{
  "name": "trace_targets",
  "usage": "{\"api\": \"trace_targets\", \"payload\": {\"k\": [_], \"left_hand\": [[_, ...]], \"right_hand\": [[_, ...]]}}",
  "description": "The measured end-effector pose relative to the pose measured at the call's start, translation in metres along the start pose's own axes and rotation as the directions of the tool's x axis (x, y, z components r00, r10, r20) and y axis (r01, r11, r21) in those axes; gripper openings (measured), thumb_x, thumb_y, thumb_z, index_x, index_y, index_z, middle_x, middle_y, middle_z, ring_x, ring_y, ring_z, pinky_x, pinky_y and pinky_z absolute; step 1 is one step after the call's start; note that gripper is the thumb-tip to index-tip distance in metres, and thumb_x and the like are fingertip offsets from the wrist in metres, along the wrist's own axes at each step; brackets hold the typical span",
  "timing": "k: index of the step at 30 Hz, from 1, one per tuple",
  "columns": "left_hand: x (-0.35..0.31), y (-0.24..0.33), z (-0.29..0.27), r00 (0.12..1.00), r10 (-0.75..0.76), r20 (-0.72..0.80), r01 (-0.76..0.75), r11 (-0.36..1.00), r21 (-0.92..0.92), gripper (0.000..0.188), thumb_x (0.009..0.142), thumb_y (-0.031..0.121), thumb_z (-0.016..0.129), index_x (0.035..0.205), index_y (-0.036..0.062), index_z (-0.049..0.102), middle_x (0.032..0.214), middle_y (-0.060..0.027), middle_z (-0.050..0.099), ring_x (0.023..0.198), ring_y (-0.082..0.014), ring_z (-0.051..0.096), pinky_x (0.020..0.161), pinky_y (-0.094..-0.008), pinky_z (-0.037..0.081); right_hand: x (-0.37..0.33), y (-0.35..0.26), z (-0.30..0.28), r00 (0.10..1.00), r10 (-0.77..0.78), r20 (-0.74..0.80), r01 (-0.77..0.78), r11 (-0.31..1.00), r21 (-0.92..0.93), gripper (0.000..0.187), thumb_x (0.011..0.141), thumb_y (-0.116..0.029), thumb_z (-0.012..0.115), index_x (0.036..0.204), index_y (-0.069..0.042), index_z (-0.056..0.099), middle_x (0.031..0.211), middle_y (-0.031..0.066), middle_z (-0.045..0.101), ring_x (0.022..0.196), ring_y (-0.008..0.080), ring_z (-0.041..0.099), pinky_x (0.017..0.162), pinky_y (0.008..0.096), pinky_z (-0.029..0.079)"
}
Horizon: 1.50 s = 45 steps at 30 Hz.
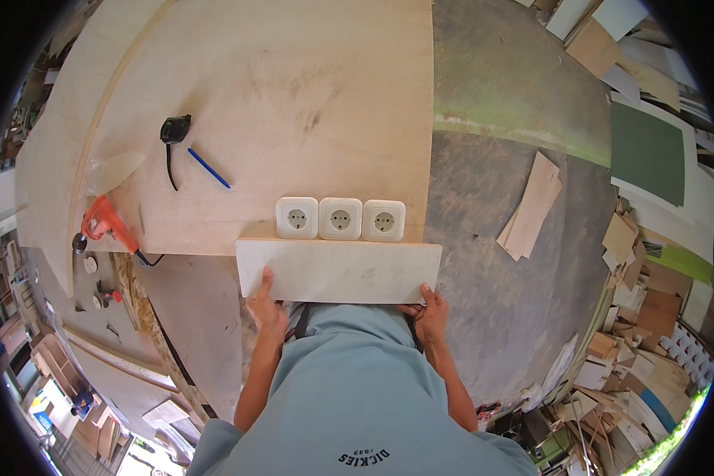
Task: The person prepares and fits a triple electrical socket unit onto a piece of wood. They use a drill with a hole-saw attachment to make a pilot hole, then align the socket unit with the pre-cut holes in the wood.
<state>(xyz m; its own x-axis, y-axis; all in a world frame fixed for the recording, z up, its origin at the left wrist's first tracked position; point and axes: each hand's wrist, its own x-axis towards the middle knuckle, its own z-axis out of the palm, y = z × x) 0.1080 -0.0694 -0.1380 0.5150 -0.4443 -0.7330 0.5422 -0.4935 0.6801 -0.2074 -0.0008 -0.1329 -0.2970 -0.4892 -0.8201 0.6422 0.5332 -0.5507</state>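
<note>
A long white board (pixel 341 271) lies level in front of my body, its far edge meeting the plywood's front edge. My left hand (pixel 268 311) grips its near left corner, thumb on top and fingers hidden beneath. At the near right corner my right hand (pixel 430 316) holds it the same way. Just beyond the board, three white power sockets stand side by side in a row: a left socket (pixel 297 218), a middle socket (pixel 340 219) and a right socket (pixel 384 220). Their faces point up.
On the large plywood sheet (pixel 333 95) lie a black tape measure (pixel 175 128), a blue pen (pixel 209 168) and an orange power drill (pixel 107 224) with a black cord. Two thin wood strips (pixel 531 206) overlap on the grey surface at right. Wood offcuts (pixel 639 317) pile up further right.
</note>
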Motion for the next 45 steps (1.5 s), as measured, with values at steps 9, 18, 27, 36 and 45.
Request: {"api": "trace_targets", "payload": {"k": [9, 18, 27, 36, 45], "left_hand": [[-0.009, -0.006, 0.01, 0.977, -0.196, 0.082, 0.21, 0.942, -0.26, 0.052, 0.1, 0.029, 0.073, 0.142, 0.0039, 0.055, 0.14, -0.0102, 0.063, 0.131, -0.0287, 0.058, 0.115, -0.046, 0.045], [-0.07, -0.022, 0.051, 0.688, -0.654, 0.314, 0.701, 0.711, -0.055, 0.066, 0.098, 0.041, 0.073, 0.148, 0.0052, 0.048, 0.148, -0.0163, 0.053, 0.143, -0.0369, 0.046, 0.12, -0.0619, 0.037], [-0.066, -0.041, 0.055, 0.75, -0.615, 0.242, 0.651, 0.751, -0.11, 0.074, 0.095, 0.04, 0.078, 0.151, 0.0063, 0.043, 0.151, -0.0187, 0.047, 0.146, -0.0419, 0.04, 0.115, -0.0715, 0.036], [-0.069, -0.031, 0.06, 0.73, -0.651, 0.21, 0.679, 0.727, -0.106, 0.07, 0.097, 0.038, 0.076, 0.15, 0.0074, 0.043, 0.151, -0.0161, 0.049, 0.146, -0.039, 0.041, 0.117, -0.0714, 0.034], [-0.073, -0.03, 0.058, 0.726, -0.647, 0.232, 0.677, 0.732, -0.078, 0.071, 0.1, 0.043, 0.069, 0.153, 0.0046, 0.04, 0.155, -0.0177, 0.046, 0.147, -0.0397, 0.039, 0.12, -0.0674, 0.033]], "right_hand": [[0.001, 0.002, -0.008, 0.996, 0.09, -0.01, -0.089, 0.992, 0.085, 0.04, 0.105, -0.025, 0.065, 0.126, 0.007, 0.054, 0.113, 0.0219, 0.069, 0.091, 0.0349, 0.076, 0.069, 0.0449, 0.071], [-0.007, -0.004, -0.003, 0.993, 0.118, -0.025, -0.114, 0.986, 0.124, 0.038, 0.105, -0.026, 0.065, 0.122, 0.006, 0.055, 0.113, 0.0229, 0.069, 0.095, 0.038, 0.076, 0.072, 0.0482, 0.07], [-0.003, -0.014, -0.008, 0.983, 0.165, 0.077, -0.165, 0.986, -0.008, 0.049, 0.107, -0.036, 0.058, 0.129, 0.007, 0.056, 0.127, 0.0233, 0.067, 0.111, 0.0384, 0.071, 0.092, 0.0517, 0.064], [0.005, -0.007, -0.047, 0.999, 0.041, -0.017, -0.041, 0.999, 0.001, 0.057, 0.104, -0.051, 0.044, 0.126, -0.002, 0.062, 0.128, 0.0162, 0.067, 0.111, 0.0321, 0.068, 0.094, 0.0474, 0.057], [0.007, -0.015, -0.061, 0.872, -0.325, -0.367, 0.287, 0.945, -0.156, 0.053, 0.105, -0.043, 0.045, 0.13, 0.001, 0.062, 0.135, 0.0201, 0.064, 0.121, 0.0337, 0.062, 0.103, 0.0459, 0.051]]}}
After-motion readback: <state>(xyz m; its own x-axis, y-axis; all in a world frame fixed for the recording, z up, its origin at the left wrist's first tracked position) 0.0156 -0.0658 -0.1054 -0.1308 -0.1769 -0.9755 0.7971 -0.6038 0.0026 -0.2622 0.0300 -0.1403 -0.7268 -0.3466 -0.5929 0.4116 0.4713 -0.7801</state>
